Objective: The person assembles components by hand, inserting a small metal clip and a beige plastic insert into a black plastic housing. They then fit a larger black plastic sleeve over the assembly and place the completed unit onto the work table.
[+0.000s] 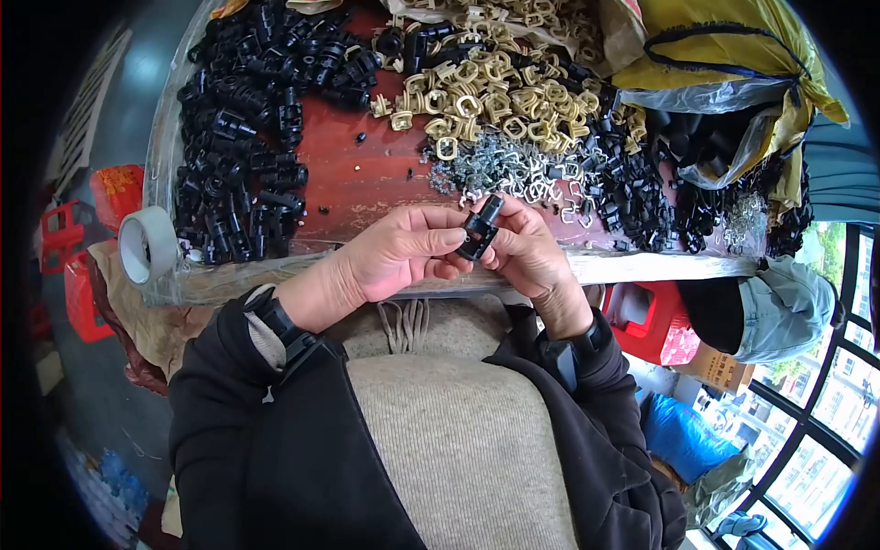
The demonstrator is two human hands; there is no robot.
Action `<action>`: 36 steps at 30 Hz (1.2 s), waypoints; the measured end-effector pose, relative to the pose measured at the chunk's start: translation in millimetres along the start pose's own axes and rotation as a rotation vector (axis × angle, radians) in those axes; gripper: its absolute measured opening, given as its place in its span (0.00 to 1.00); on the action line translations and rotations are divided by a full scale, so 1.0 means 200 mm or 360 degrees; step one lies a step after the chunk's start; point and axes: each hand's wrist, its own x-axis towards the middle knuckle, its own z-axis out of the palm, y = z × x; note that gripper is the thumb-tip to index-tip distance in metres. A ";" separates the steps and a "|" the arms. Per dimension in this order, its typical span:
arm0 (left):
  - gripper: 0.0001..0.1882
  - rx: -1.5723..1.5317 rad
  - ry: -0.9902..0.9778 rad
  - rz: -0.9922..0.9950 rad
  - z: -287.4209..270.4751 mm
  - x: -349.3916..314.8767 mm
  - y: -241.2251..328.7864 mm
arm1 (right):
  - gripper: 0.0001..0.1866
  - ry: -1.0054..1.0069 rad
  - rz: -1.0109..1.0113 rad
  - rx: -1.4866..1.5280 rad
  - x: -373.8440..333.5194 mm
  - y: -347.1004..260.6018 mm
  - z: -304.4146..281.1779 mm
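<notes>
Both hands meet over the table's near edge, sharing one black fitting (478,229). The left hand (390,252) comes in from the left with its thumb stretched along the top and its tip pressed to the fitting's left side; its fingers curl underneath, nearly closed, though their exact contact is partly hidden. The right hand (536,252) grips the same fitting from the other side, thumb and fingers drawn close around it, the fingers behind it hard to make out. The fitting is held tilted, its narrow tube end pointing up and slightly right, in front of the springs (477,167) and white clips (541,183) on the red table (353,179). Black fittings (243,137) are heaped to the left, beige clips (495,87) beyond the hands, and small black parts (655,206) to the right.
</notes>
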 end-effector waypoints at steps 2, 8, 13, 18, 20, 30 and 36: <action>0.16 0.0006 0.0018 -0.0022 0.00 0.02 0.00 | 0.10 0.0065 -0.0077 -0.0132 0.00 0.00 -0.03; 0.16 0.0011 0.0166 -0.0011 0.03 0.06 0.01 | 0.08 0.0123 -0.0768 -0.1530 -0.06 -0.02 -0.10; 0.16 0.0015 0.0158 -0.0010 0.03 0.04 0.00 | 0.07 0.0102 -0.1379 -0.2495 -0.09 -0.05 -0.01; 0.16 0.0023 0.0151 0.0015 0.04 0.01 -0.01 | 0.06 0.0117 -0.1455 -0.2579 -0.11 -0.04 0.03; 0.13 -0.0062 0.0174 0.0048 0.04 -0.01 -0.01 | 0.04 0.0162 -0.1359 -0.2529 -0.11 -0.02 0.03; 0.12 -0.0107 0.0273 0.0063 0.01 -0.08 -0.02 | 0.06 0.0301 -0.0569 -0.1146 -0.09 0.02 0.10; 0.13 -0.0094 0.0254 -0.0003 0.00 -0.06 -0.01 | 0.05 0.0207 -0.0579 -0.1119 -0.06 0.03 0.11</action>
